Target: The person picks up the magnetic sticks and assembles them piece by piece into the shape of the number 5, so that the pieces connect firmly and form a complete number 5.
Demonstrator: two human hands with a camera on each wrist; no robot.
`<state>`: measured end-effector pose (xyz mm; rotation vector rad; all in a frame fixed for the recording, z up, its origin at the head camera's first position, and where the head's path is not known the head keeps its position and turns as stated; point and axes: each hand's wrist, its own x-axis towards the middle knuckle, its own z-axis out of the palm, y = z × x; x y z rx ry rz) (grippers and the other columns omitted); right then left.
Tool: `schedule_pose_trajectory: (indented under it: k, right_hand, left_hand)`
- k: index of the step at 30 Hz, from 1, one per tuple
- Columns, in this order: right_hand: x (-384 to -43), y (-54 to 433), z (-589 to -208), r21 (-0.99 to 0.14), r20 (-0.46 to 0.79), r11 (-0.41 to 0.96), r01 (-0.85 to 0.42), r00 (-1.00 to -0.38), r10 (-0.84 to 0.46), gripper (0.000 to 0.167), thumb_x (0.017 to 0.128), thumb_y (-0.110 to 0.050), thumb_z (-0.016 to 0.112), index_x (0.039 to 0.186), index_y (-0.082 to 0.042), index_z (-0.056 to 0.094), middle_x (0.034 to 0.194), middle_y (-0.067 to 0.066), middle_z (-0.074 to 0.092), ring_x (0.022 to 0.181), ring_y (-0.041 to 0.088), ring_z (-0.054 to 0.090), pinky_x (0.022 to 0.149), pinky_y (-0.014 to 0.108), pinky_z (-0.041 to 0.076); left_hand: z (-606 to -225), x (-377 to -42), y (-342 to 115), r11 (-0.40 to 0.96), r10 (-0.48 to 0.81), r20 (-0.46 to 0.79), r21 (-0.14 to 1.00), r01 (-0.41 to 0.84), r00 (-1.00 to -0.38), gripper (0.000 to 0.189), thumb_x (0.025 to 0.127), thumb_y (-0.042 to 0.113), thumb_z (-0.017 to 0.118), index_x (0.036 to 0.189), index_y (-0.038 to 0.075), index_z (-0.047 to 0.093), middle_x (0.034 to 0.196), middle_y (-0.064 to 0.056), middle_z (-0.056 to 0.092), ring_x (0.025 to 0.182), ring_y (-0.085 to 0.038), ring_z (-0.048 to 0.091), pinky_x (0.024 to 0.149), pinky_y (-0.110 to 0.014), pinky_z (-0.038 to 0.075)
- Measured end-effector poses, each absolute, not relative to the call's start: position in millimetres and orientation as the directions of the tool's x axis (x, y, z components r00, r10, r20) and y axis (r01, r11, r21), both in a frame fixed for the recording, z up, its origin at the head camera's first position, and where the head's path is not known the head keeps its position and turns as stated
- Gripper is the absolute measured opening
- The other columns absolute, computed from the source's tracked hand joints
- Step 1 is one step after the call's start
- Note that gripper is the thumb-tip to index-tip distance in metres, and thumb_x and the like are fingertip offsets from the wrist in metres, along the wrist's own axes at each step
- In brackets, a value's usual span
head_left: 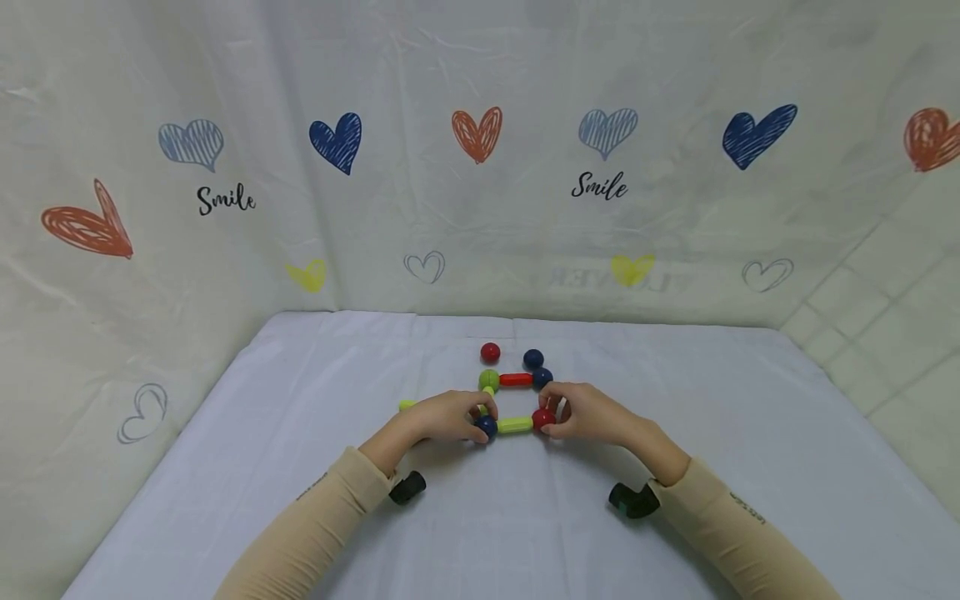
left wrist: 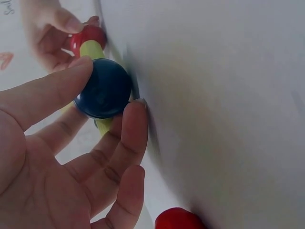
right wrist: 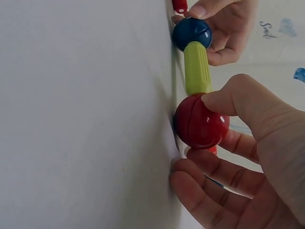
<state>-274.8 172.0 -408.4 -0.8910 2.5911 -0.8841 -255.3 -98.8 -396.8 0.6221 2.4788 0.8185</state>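
My left hand (head_left: 448, 417) pinches a dark blue ball (left wrist: 103, 88) between thumb and fingers. With thumb and fingertips, my right hand (head_left: 592, 412) grips a red ball (right wrist: 201, 121). A yellow-green ribbed rod (right wrist: 196, 69) joins these two balls, low over the white cloth. Behind them, a green ball (head_left: 489, 380), a red rod (head_left: 516, 380) and another blue ball (head_left: 542, 378) form a far row. A second yellow-green rod (head_left: 489, 391) runs from the green ball toward the held blue one, partly hidden by my left fingers.
Beyond the far row lie a loose red ball (head_left: 490, 352) and a loose blue ball (head_left: 533, 359). Another yellow-green piece (head_left: 407, 405) peeks out behind my left hand. A red piece (left wrist: 179, 219) shows at the left wrist view's lower edge. A printed curtain (head_left: 480, 208) hangs behind the table.
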Motion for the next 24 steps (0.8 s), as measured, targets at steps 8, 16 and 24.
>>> schedule_pose_trajectory:
  k: [8,16,24]
  right_hand:
    - [-277.6,173.3,-411.0,-0.633,-0.080,0.628,-0.453,-0.768,-0.635,0.028,0.090,-0.013,0.079,0.111,-0.009,0.061,0.095,0.000,0.065,0.079,0.015,0.060,0.069,0.027,0.054]
    - [-277.0,173.4,-412.5,-0.641,-0.077,0.612,-0.463,-0.754,-0.652,0.029,0.090,-0.015,0.079,0.112,-0.010,0.060,0.096,-0.001,0.065,0.079,0.014,0.060,0.069,0.027,0.054]
    - [-274.8,173.7,-413.1,-0.633,-0.065,0.605,-0.483,-0.746,-0.663,0.032,0.088,-0.015,0.082,0.111,-0.010,0.060,0.096,-0.001,0.065,0.078,0.013,0.060,0.070,0.026,0.054]
  left_hand:
    - [-394.8,-256.3,-101.0,0.731,0.537,-0.267,0.620,0.284,-0.800,0.027,0.094,0.015,0.076,0.119,0.018,0.066,0.121,-0.009,0.067,0.111,-0.025,0.060,0.103,-0.050,0.045]
    - [-396.8,-257.3,-104.1,0.734,0.526,-0.252,0.617,0.284,-0.812,0.027,0.095,0.015,0.075,0.121,0.018,0.068,0.122,-0.009,0.067,0.112,-0.026,0.061,0.103,-0.050,0.046]
    - [-400.2,-258.5,-104.8,0.730,0.526,-0.240,0.619,0.289,-0.816,0.026,0.095,0.016,0.076,0.119,0.019,0.068,0.119,-0.008,0.068,0.108,-0.024,0.061,0.100,-0.048,0.047]
